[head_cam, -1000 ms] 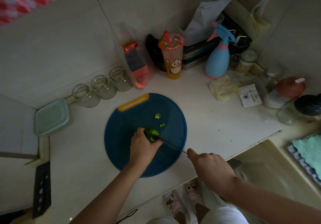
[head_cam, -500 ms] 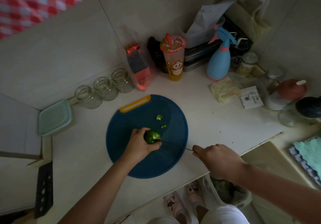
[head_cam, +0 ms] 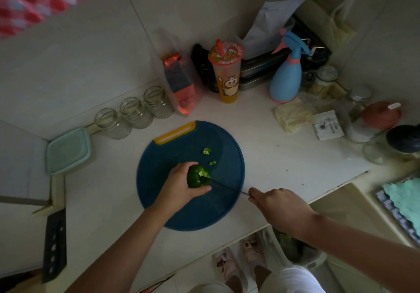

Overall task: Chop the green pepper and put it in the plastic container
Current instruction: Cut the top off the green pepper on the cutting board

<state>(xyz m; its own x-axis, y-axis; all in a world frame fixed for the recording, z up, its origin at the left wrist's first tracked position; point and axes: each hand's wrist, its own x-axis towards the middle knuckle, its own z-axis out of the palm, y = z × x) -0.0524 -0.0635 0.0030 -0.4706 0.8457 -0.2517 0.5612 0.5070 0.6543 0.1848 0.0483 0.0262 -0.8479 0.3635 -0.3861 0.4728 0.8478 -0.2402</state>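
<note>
Head: 1 pepper (head_cam: 195,179), 2 pcs (head_cam: 206,151)

left hand (head_cam: 179,184): slid back along the glossy green pepper (head_cam: 195,180), more skin and a pale cut face uncovered | right hand (head_cam: 279,207): carried up over the near edge of the white tabletop (head_cam: 284,156) | thin dark knife (head_cam: 227,186): blade angle across the round blue plastic cutting board (head_cam: 172,156) flattened slightly

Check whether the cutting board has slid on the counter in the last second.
No. The cutting board has not slid: its yellow handle lies at the same spot below the glass jars as before.
</note>
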